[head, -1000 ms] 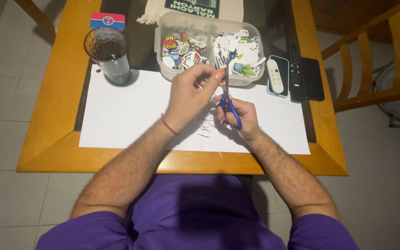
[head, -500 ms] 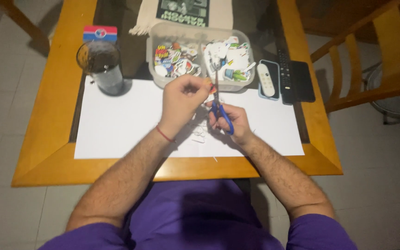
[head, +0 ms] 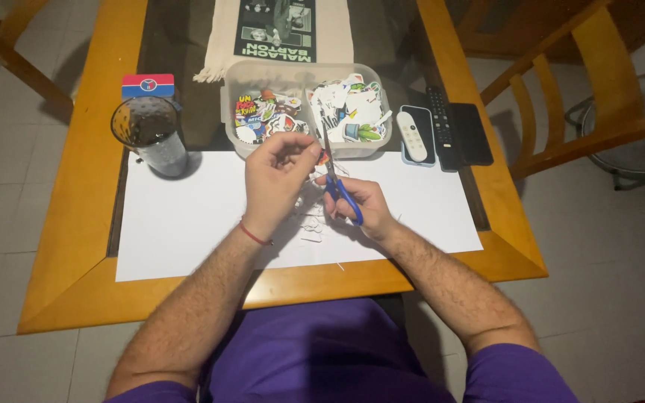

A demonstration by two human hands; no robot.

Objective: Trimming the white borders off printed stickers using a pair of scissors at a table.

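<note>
My right hand [head: 357, 204] grips blue-handled scissors [head: 337, 183], blades pointing away from me toward the plastic box. My left hand [head: 274, 179] pinches a small sticker cutout [head: 320, 158] right at the blades; most of the piece is hidden by my fingers. Thin paper trimmings [head: 309, 224] lie under my hands on a large white sheet [head: 188, 224]. A red string bracelet circles my left wrist.
A clear two-compartment plastic box [head: 304, 75] of several stickers stands just beyond my hands. A dark glass tumbler [head: 151, 138] and a red-and-blue card are at the left. Two remotes [head: 414, 134] and a black phone lie at the right. Wooden chairs flank the glass-topped table [head: 61, 246].
The view has shifted slightly. My hands stay together over the sheet, and the scissors have tilted a little while working on the cutout.
</note>
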